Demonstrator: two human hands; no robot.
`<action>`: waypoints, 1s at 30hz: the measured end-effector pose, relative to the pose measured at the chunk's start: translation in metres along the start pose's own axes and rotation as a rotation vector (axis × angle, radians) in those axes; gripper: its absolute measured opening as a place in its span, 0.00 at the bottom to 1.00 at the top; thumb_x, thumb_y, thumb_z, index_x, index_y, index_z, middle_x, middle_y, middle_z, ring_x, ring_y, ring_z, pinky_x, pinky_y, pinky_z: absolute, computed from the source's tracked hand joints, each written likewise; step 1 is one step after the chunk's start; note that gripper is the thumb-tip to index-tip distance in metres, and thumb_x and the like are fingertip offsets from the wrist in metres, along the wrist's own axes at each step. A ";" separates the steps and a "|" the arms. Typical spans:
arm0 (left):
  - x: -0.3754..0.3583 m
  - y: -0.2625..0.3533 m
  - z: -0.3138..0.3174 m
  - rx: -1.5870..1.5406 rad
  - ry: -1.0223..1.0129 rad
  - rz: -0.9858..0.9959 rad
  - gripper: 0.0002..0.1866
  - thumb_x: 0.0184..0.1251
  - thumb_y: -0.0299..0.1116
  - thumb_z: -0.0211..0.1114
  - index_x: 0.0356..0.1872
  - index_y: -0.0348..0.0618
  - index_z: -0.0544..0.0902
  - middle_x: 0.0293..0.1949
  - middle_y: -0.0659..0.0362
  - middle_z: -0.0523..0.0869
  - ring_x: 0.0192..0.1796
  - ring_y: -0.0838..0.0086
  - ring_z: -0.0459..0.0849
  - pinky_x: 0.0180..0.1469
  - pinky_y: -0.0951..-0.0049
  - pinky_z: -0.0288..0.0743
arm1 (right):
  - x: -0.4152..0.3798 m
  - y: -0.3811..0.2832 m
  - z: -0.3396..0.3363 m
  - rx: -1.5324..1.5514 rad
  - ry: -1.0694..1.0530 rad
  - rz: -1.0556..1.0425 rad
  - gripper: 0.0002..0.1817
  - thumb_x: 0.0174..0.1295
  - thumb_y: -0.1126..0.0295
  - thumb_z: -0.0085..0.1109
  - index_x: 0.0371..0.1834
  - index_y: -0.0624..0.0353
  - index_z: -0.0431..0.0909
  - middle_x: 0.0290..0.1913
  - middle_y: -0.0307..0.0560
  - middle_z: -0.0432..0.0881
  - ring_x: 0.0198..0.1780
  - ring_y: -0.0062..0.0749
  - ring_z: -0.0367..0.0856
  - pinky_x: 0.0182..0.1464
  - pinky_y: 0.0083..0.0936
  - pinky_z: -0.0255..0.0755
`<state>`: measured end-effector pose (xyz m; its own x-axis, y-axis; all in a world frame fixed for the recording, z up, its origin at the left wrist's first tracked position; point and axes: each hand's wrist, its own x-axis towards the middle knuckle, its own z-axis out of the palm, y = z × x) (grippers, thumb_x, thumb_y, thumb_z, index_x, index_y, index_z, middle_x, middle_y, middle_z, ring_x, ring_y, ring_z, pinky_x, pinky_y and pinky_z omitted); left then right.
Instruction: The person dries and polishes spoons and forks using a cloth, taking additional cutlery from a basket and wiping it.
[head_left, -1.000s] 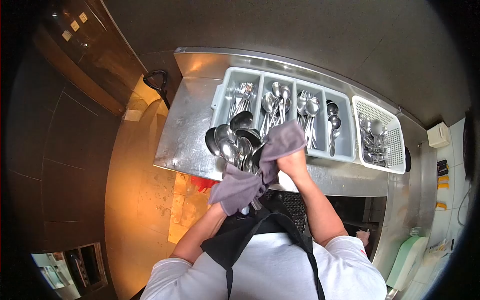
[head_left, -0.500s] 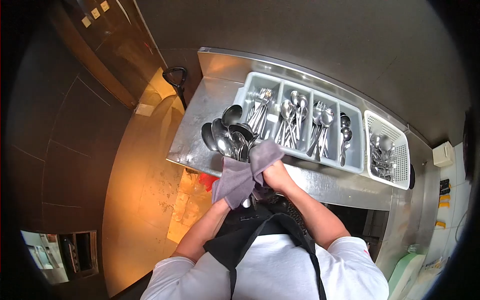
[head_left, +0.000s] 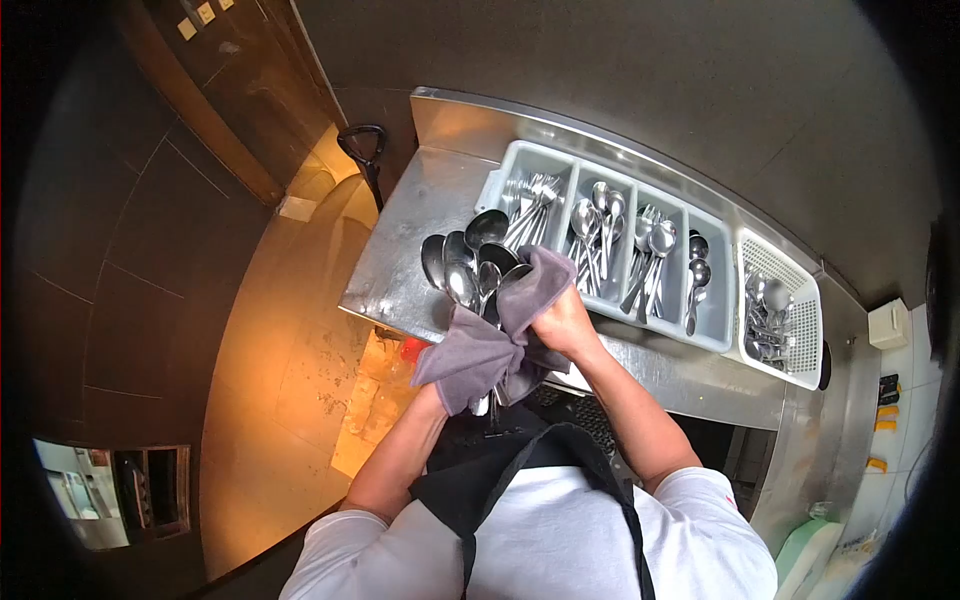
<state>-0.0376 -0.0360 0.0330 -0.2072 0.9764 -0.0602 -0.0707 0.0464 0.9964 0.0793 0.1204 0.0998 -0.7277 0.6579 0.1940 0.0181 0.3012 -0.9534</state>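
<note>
A bundle of large serving spoons and ladles (head_left: 462,285) stands bowls-up above the counter's left part, with handles showing below a purple-grey cloth (head_left: 475,355). My left hand (head_left: 440,392) is mostly hidden under the cloth, which wraps the handles. My right hand (head_left: 563,325) is closed on the cloth's other end, beside the spoon bowls. Behind it lies a grey cutlery tray (head_left: 590,305) whose compartments hold forks (head_left: 537,205), spoons (head_left: 585,220) and dark spoons (head_left: 698,272).
A white perforated basket (head_left: 806,320) of cutlery stands right of the tray on the steel counter (head_left: 400,215). Behind the counter rises a dark wall. A black handle (head_left: 362,150) stands by its left end. An orange-lit floor (head_left: 270,400) lies to the left.
The cloth end in my right hand has moved up and right, against the spoon bowls. The bundle's bowls are shifted, and more handle shows below the cloth. The view has shifted slightly.
</note>
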 end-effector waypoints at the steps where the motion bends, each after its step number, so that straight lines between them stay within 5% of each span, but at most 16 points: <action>1: -0.001 0.005 0.005 -0.031 0.030 -0.033 0.03 0.64 0.26 0.62 0.37 0.41 0.80 0.35 0.59 0.82 0.38 0.74 0.81 0.40 0.74 0.78 | -0.002 0.005 -0.001 -0.109 0.038 -0.032 0.22 0.54 0.72 0.62 0.52 0.67 0.73 0.43 0.46 0.81 0.45 0.29 0.79 0.49 0.29 0.72; 2: -0.002 0.011 0.009 -0.061 0.060 -0.066 0.02 0.63 0.26 0.62 0.36 0.41 0.81 0.35 0.60 0.82 0.38 0.74 0.81 0.39 0.74 0.77 | -0.004 0.014 -0.002 -0.219 0.076 -0.065 0.20 0.54 0.72 0.62 0.51 0.68 0.74 0.43 0.47 0.82 0.44 0.30 0.79 0.49 0.29 0.73; 5: 0.002 0.039 0.008 0.881 -0.157 0.275 0.04 0.62 0.25 0.62 0.37 0.40 0.80 0.36 0.58 0.82 0.39 0.72 0.81 0.39 0.72 0.77 | -0.012 0.015 -0.001 -0.204 0.214 -0.088 0.16 0.53 0.74 0.59 0.46 0.68 0.77 0.42 0.51 0.83 0.44 0.34 0.81 0.49 0.30 0.73; 9: -0.010 -0.018 0.002 0.326 0.013 0.251 0.10 0.64 0.28 0.61 0.45 0.37 0.78 0.40 0.53 0.82 0.43 0.68 0.83 0.46 0.71 0.80 | -0.020 0.016 -0.014 0.011 0.295 -0.036 0.17 0.51 0.78 0.56 0.47 0.65 0.74 0.43 0.49 0.78 0.46 0.33 0.78 0.51 0.30 0.72; 14: -0.019 -0.020 0.014 -0.611 0.111 -0.353 0.09 0.69 0.29 0.57 0.47 0.37 0.76 0.46 0.52 0.81 0.46 0.65 0.82 0.50 0.68 0.80 | -0.023 0.020 -0.027 -0.193 0.161 -0.268 0.20 0.47 0.72 0.66 0.44 0.63 0.75 0.40 0.47 0.79 0.41 0.33 0.78 0.45 0.27 0.72; 17: -0.024 -0.020 0.020 -0.284 0.064 -0.328 0.10 0.69 0.28 0.57 0.49 0.37 0.75 0.46 0.51 0.81 0.47 0.65 0.82 0.52 0.69 0.79 | -0.017 -0.006 -0.049 -0.243 0.484 -0.354 0.12 0.43 0.69 0.72 0.31 0.58 0.81 0.32 0.46 0.83 0.35 0.40 0.83 0.39 0.29 0.76; 18: -0.022 -0.014 0.022 -0.025 0.013 -0.374 0.10 0.68 0.29 0.59 0.48 0.39 0.76 0.45 0.53 0.81 0.46 0.67 0.82 0.50 0.70 0.79 | -0.017 -0.014 -0.066 -0.531 0.509 -0.358 0.13 0.43 0.70 0.73 0.32 0.59 0.81 0.33 0.45 0.83 0.33 0.36 0.84 0.38 0.26 0.76; 19: -0.020 -0.001 0.025 0.234 -0.036 -0.414 0.10 0.68 0.30 0.60 0.48 0.40 0.77 0.44 0.55 0.82 0.45 0.70 0.82 0.47 0.72 0.78 | -0.019 -0.005 -0.082 -0.464 0.524 -0.449 0.16 0.43 0.72 0.74 0.35 0.61 0.81 0.33 0.46 0.83 0.33 0.33 0.84 0.38 0.25 0.76; 21: -0.015 0.003 0.028 0.481 -0.129 -0.340 0.10 0.68 0.30 0.60 0.47 0.40 0.78 0.43 0.56 0.82 0.45 0.70 0.82 0.46 0.72 0.78 | -0.020 0.005 -0.099 -0.034 0.797 -0.315 0.19 0.40 0.72 0.75 0.37 0.63 0.80 0.32 0.47 0.84 0.33 0.32 0.83 0.38 0.25 0.76; 26: -0.001 -0.005 0.041 0.521 -0.298 -0.013 0.09 0.67 0.30 0.61 0.45 0.41 0.80 0.42 0.57 0.83 0.44 0.71 0.82 0.44 0.73 0.77 | -0.043 0.031 -0.117 -0.533 0.572 -0.287 0.23 0.42 0.70 0.74 0.43 0.67 0.78 0.35 0.48 0.83 0.37 0.35 0.82 0.45 0.28 0.74; 28: 0.004 -0.011 0.050 0.539 -0.345 0.033 0.08 0.67 0.30 0.62 0.44 0.41 0.80 0.41 0.58 0.83 0.43 0.72 0.82 0.43 0.73 0.77 | -0.051 0.009 -0.101 -0.349 0.640 -0.181 0.23 0.45 0.72 0.72 0.46 0.66 0.78 0.35 0.48 0.83 0.42 0.36 0.81 0.49 0.30 0.73; 30: 0.008 -0.019 0.061 0.555 -0.365 0.071 0.08 0.66 0.30 0.62 0.44 0.42 0.81 0.40 0.59 0.83 0.43 0.72 0.82 0.42 0.74 0.76 | -0.054 0.016 -0.094 -0.141 0.705 -0.115 0.19 0.45 0.72 0.71 0.42 0.65 0.79 0.34 0.46 0.84 0.37 0.33 0.83 0.43 0.28 0.76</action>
<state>0.0218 -0.0166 0.0176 0.1574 0.9853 -0.0667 0.4641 -0.0142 0.8857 0.1832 0.1545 0.0961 -0.1166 0.8908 0.4391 0.0914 0.4498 -0.8884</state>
